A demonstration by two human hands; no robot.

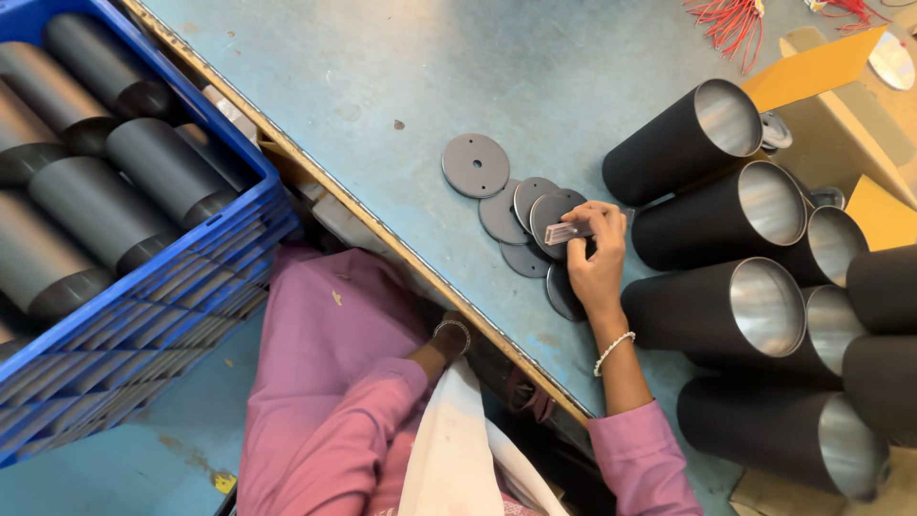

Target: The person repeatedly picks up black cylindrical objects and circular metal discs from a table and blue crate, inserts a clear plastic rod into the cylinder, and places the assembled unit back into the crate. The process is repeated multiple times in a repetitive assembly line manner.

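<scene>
— What did the right hand (597,256) hold?
— A small grey strip (567,230), pinched over the grey discs (521,218) spread within reach on the bench (382,86).
— The left hand (449,336)?
— Below the bench edge; grip unclear.

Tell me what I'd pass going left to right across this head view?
Blue crate of dark tubes → left hand under the table edge → grey discs → right hand on the discs → black cylinders.

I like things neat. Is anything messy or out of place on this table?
A bit. The grey round discs lie in a loose, overlapping heap beside the right hand, not a tidy stack. The black tubes lie tipped on their sides. Nothing looks broken or spilled.
</scene>
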